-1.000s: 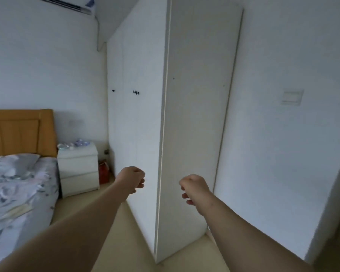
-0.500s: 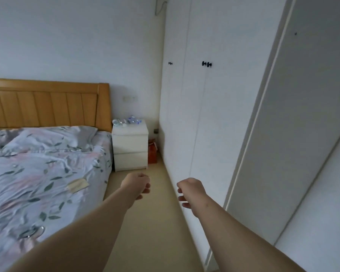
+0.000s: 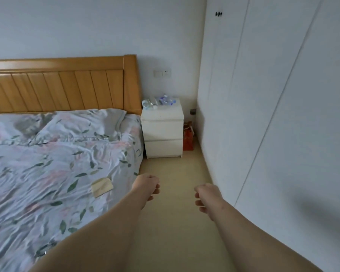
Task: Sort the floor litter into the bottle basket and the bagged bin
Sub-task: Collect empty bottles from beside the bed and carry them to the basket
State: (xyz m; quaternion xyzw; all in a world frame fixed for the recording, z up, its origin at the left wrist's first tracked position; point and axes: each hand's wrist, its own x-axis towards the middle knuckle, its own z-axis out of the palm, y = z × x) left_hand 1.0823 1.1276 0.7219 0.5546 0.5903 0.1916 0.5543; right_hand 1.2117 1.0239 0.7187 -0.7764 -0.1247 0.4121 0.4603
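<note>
**2 empty hands over the floor strip, bottles far ahead**

We count 2 hands. The left hand (image 3: 146, 186) and the right hand (image 3: 206, 195) reach forward side by side without touching. On both, the fingers are loosely curled under and hold nothing.

Straight ahead of the fingertips and well apart from them stands 1 white nightstand (image 3: 162, 132) with 2 drawers. On its top lies 1 cluster of clear plastic bottles (image 3: 161, 101) with bluish labels. They are too small and jumbled for us to count. Just right of the nightstand, 1 red bag (image 3: 188, 138) sits on the beige floor (image 3: 171, 232) against the white wardrobe (image 3: 263, 114).

The wardrobe runs close along the outside of the right fingers. The bed (image 3: 47, 163), with its floral cover and wooden headboard (image 3: 67, 85), fills the side left of the left fingers.

Near the left fingers, 1 flat tan scrap (image 3: 102, 187) lies on the bed cover.
</note>
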